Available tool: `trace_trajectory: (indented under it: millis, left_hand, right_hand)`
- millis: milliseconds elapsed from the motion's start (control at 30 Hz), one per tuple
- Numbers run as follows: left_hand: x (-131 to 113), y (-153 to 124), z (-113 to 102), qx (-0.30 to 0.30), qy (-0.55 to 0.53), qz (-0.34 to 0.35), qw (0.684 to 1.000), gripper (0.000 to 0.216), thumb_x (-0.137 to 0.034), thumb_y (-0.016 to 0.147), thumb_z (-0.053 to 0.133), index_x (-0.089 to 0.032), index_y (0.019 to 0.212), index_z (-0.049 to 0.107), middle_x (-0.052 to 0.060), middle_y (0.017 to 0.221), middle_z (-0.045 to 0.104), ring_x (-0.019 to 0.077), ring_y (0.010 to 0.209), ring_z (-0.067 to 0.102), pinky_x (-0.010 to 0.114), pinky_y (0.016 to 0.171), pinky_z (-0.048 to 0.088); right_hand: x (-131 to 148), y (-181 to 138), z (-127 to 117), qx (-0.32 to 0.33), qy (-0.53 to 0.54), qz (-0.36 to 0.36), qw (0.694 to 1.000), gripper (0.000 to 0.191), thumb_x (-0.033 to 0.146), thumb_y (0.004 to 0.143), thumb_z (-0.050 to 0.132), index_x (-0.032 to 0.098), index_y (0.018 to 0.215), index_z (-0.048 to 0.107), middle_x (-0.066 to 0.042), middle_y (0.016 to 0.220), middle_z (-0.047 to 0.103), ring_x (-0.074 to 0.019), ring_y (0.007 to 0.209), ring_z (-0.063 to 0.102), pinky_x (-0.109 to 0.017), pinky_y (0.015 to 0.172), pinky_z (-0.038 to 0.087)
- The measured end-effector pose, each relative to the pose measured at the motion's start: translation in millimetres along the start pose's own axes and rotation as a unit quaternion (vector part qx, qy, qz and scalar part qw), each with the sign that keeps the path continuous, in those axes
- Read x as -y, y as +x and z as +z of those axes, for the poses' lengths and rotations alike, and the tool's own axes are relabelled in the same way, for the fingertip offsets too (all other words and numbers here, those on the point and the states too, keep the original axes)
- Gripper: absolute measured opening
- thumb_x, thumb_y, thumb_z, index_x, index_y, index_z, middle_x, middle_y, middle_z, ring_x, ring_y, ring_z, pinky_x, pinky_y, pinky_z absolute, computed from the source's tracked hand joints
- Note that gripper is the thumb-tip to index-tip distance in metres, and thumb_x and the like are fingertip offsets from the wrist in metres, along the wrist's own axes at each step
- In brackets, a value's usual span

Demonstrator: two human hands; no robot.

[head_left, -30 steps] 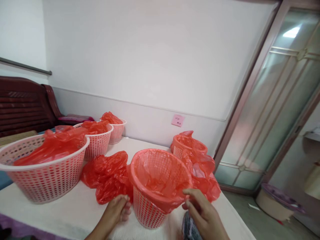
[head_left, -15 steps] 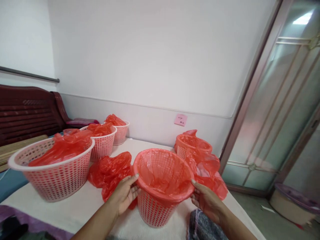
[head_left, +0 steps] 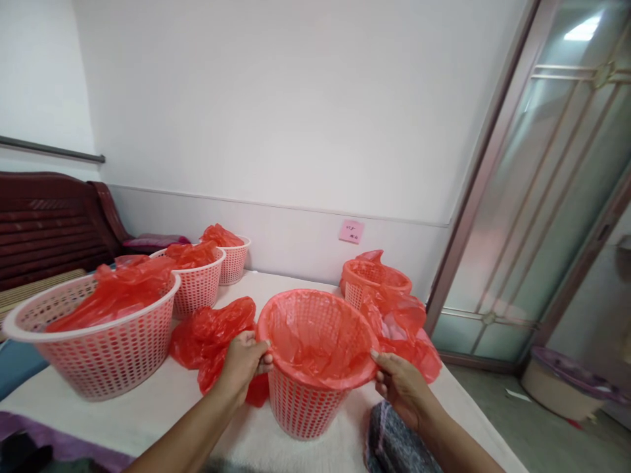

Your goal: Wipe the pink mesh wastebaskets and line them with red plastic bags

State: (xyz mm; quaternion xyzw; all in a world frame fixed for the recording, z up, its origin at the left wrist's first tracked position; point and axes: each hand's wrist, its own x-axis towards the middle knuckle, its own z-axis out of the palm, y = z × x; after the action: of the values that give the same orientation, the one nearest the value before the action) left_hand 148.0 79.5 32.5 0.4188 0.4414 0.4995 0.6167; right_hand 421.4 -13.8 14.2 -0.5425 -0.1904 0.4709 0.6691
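Observation:
A pink perforated plastic basket (head_left: 309, 410) stands upright on the white-covered table (head_left: 118, 420). A red plastic bag (head_left: 318, 351) lines it and is folded out over the rim. My left hand (head_left: 245, 364) pinches the lined rim on the left side, thumb on top and fingers curled beneath. On the opposite side, my right hand (head_left: 401, 384) grips the rim the same way. Crumpled red bags (head_left: 211, 335) lie just beyond my left hand. Near my right forearm is a dark grey knitted cloth (head_left: 397, 440).
Several white-rimmed baskets holding red bags line the left, the nearest being a wide basket (head_left: 118, 358). Another lined basket (head_left: 355, 292) stands back right, beside loose red bags (head_left: 404, 335). Behind are a wall with a pink note (head_left: 351, 231) and a glass door (head_left: 522, 197).
My left hand has shifted on the rim, its fingers now closing more tightly around the edge. My right hand stays on the other side. The whole view has shifted slightly.

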Motion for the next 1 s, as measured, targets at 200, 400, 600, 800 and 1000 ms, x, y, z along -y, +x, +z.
trace_trajectory:
  millis: [200, 400, 600, 800, 1000]
  left_hand:
    - [4.8, 3.6, -2.7, -0.017, 0.072, 0.133, 0.988, 0.043, -0.02, 0.07, 0.064, -0.022, 0.111, 0.049, -0.013, 0.058, 0.042, 0.0098, 0.045, 0.051, 0.026, 0.053, 0.051]
    - [4.8, -13.9, -7.4, 0.091, 0.229, 0.274, 0.93, 0.016, -0.017, 0.08, 0.054, -0.021, 0.087, 0.068, 0.002, 0.087, 0.061, 0.0171, 0.085, 0.059, 0.03, 0.079, 0.044]
    - [-0.8, -7.4, -23.4, 0.2, 0.368, 0.338, 0.843, 0.037, -0.009, 0.082, 0.043, -0.023, 0.109, 0.064, 0.005, 0.102, 0.06, 0.0176, 0.091, 0.057, 0.03, 0.083, 0.043]
    - [-19.7, -1.9, -25.9, 0.203, 0.427, 0.329, 0.818, 0.02, -0.02, 0.085, 0.051, -0.024, 0.098, 0.066, 0.002, 0.089, 0.06, 0.0173, 0.081, 0.057, 0.028, 0.074, 0.04]
    - [-23.0, 5.6, -16.3, 0.187, 0.436, 0.321, 0.819, 0.01, -0.025, 0.081, 0.06, -0.023, 0.072, 0.063, 0.0, 0.073, 0.061, 0.0154, 0.066, 0.052, 0.026, 0.062, 0.031]
  right_hand:
    - [-0.5, -6.4, 0.3, -0.01, 0.003, -0.008, 1.0, 0.031, 0.027, 0.066, 0.08, 0.019, 0.069, 0.049, 0.007, 0.048, 0.055, -0.0043, 0.042, 0.052, -0.014, 0.043, 0.045]
    - [-3.6, -3.0, -1.2, -0.02, -0.019, -0.05, 0.998, 0.047, 0.041, 0.05, 0.088, 0.018, 0.065, 0.05, 0.008, 0.05, 0.053, -0.0034, 0.044, 0.047, -0.015, 0.042, 0.043]
    - [-1.3, -4.8, 1.4, -0.028, -0.081, -0.056, 0.995, 0.048, 0.044, 0.049, 0.086, 0.019, 0.063, 0.047, 0.009, 0.047, 0.05, -0.0037, 0.043, 0.043, -0.016, 0.041, 0.037]
    - [0.3, -4.4, 0.3, -0.053, -0.123, -0.114, 0.984, 0.038, 0.043, 0.058, 0.078, 0.02, 0.063, 0.049, 0.009, 0.045, 0.048, -0.0048, 0.04, 0.041, -0.018, 0.04, 0.035]
    - [32.0, 1.5, 13.8, -0.044, -0.189, -0.188, 0.963, 0.024, 0.033, 0.059, 0.072, 0.022, 0.075, 0.058, 0.008, 0.05, 0.053, -0.0103, 0.044, 0.049, -0.024, 0.046, 0.042]
